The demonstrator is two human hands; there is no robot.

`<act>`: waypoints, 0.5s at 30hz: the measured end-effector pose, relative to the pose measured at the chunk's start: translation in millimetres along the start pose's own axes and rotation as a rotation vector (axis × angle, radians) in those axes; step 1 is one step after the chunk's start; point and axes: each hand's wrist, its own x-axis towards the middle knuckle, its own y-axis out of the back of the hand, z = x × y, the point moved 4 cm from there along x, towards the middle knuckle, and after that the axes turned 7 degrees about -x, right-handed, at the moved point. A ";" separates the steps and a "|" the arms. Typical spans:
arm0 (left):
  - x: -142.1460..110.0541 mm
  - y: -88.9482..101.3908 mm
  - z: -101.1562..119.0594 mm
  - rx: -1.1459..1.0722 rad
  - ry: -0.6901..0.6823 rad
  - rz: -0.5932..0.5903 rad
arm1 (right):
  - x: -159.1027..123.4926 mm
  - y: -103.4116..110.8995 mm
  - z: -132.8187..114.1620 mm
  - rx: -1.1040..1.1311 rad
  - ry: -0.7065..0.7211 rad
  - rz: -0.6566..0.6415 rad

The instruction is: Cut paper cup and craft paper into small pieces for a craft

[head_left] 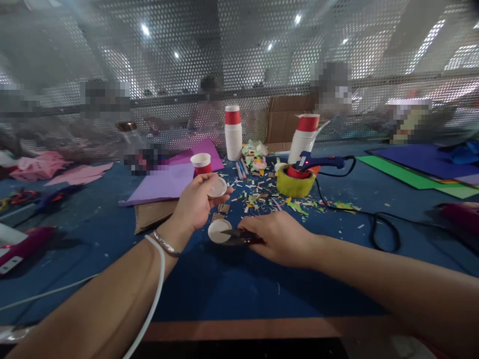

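Observation:
Between the thumb and fingers of my left hand [196,199] is a small round white paper disc [218,187] with a raised rim. My right hand [282,237] is closed around the dark handles of a pair of scissors [239,236], whose blades point left. The blades lie over a second white disc [215,231], just below my left hand; whether they touch it I cannot tell. Beyond my left fingers stands a red and white paper cup [201,163]. Bits of brown cardboard [223,208] lie between the hands.
Two stacks of paper cups, one left [234,134] and one right [300,142], stand at the back. A blue glue gun [318,162] rests on a yellow tape roll [295,185], its cord trailing right. Paper scraps [258,199] litter the middle; purple sheets [164,182] lie left.

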 end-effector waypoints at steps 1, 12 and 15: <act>0.0 -0.5 -0.7 -0.033 0.014 -0.011 | 3.4 -2.5 -2.0 -0.011 0.020 -0.002; 0.3 -5.8 -1.6 -0.125 0.115 -0.023 | 16.3 -18.7 -2.9 -0.031 0.117 -0.013; 0.7 -7.3 -3.0 -0.137 0.117 -0.035 | 17.2 -18.8 -4.8 -0.038 0.128 -0.014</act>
